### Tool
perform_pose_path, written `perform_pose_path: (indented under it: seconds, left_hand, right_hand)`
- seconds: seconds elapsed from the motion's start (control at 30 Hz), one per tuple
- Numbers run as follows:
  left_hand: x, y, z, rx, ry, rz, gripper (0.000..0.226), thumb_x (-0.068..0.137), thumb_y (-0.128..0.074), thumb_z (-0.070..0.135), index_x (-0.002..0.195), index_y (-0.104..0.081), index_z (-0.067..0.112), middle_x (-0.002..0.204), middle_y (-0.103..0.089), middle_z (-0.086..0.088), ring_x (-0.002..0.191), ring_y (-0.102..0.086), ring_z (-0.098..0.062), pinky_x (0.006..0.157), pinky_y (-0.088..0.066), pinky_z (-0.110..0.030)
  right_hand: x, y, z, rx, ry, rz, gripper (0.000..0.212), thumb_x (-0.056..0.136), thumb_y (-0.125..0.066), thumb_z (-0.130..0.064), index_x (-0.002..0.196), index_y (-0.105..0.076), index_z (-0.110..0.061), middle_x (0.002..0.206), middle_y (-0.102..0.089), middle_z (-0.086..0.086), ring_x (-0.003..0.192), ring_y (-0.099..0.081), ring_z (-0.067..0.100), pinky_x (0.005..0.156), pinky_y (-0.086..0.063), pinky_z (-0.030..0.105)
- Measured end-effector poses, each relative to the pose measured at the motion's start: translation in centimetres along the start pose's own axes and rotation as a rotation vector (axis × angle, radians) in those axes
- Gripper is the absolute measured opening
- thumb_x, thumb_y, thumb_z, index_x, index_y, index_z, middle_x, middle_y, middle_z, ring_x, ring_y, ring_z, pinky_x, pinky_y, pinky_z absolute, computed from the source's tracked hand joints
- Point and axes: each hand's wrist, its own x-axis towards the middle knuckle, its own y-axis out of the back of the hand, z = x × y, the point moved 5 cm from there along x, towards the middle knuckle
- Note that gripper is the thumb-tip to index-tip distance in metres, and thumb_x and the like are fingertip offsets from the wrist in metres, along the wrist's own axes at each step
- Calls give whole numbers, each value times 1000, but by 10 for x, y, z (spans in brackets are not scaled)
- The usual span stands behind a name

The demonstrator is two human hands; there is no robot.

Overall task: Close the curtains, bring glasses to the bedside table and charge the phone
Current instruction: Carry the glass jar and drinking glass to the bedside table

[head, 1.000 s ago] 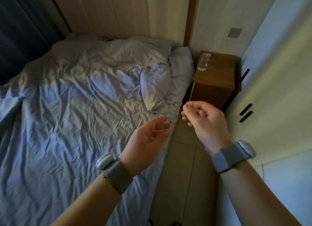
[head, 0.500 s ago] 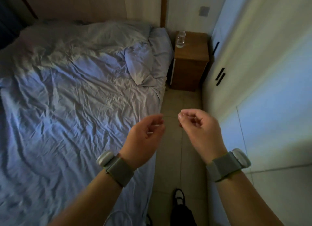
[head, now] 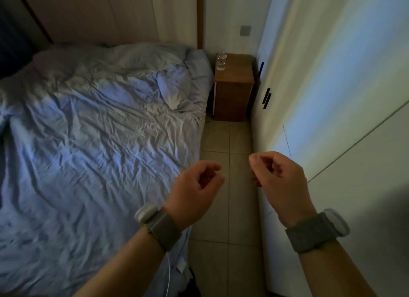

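Both hands are raised over the tiled floor (head: 228, 208) between the bed (head: 93, 155) and the wardrobe (head: 345, 110). The left hand (head: 194, 190) and right hand (head: 281, 181) have fingers curled loosely inward; whether they pinch the glasses, I cannot tell. The bedside table (head: 234, 93) stands at the bed's head corner, 1 clear bottle (head: 220, 60) at its back-left corner.

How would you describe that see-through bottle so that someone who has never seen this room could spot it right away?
Start at the bed with its crumpled pale blue bedding, and go to the far corner by the pillow. There, squeezed between the bed and the white wardrobe doors, stands a small wooden bedside table. The clear bottle stands upright at its back left corner, the only thing on that top.
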Motion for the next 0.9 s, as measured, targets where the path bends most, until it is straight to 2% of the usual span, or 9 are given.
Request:
perform_pose_path:
  seconds: [0.23, 0.4, 0.53, 0.63, 0.7, 0.8, 0.9]
  left_hand:
    - [-105, -6, 1, -40, 50, 49, 24, 97, -69, 26, 120, -68, 25, 94, -74, 5, 86, -73, -11, 83, -63, -30]
    - [-155, -7, 7, -23, 28, 40, 25, 97, -70, 25, 121, -69, 22, 96, -75, 6, 86, -73, -8, 83, -62, -27]
    - [-172, -6, 7, -7, -5, 27, 24, 96, -71, 25, 120, -71, 23, 95, -75, 7, 84, -73, -6, 77, -59, -17]
    - [-190, -4, 7, 3, -43, -29, 23, 97, -70, 25, 119, -69, 26, 96, -74, 8, 85, -72, -3, 75, -56, -13]
    - [-205, -3, 3, 9, -52, -87, 21, 97, -70, 25, 118, -69, 27, 96, -73, 8, 85, -71, -3, 75, -57, -14]
    - [-222, -2, 2, 15, -70, -139, 23, 97, -70, 27, 120, -69, 25, 98, -74, 8, 87, -73, -6, 79, -62, -24]
    - [-244, 0, 8, 48, -84, -178, 23, 97, -69, 28, 121, -68, 26, 101, -74, 10, 88, -72, -4, 80, -61, -22]
  right_hand:
    - [-80, 11, 7, 76, -26, -80, 7, 98, -68, -35, 92, -71, -32, 87, -76, -3, 86, -73, 17, 85, -64, 43]
    - [-138, 17, 2, 70, -26, -90, 10, 97, -70, -35, 93, -74, -28, 83, -76, -5, 79, -73, 9, 79, -64, 37]
    - [-166, 19, -5, 56, -27, -49, 11, 96, -71, -36, 94, -76, -26, 84, -77, -6, 81, -73, 10, 80, -64, 37]
    - [-200, 30, -11, 39, -30, 52, 10, 96, -72, -34, 95, -76, -26, 85, -77, -7, 82, -72, 8, 81, -65, 38]
    - [-228, 37, -13, 25, -48, 124, 9, 96, -71, -34, 94, -76, -27, 84, -76, -8, 82, -72, 7, 81, -65, 38]
    - [-258, 40, -9, 19, -83, 148, 12, 96, -71, -35, 96, -77, -24, 85, -77, -7, 84, -73, 12, 82, -65, 43]
    - [-291, 38, -13, 12, -83, 165, 13, 96, -72, -35, 97, -77, -23, 86, -77, -6, 84, -74, 13, 81, -65, 44]
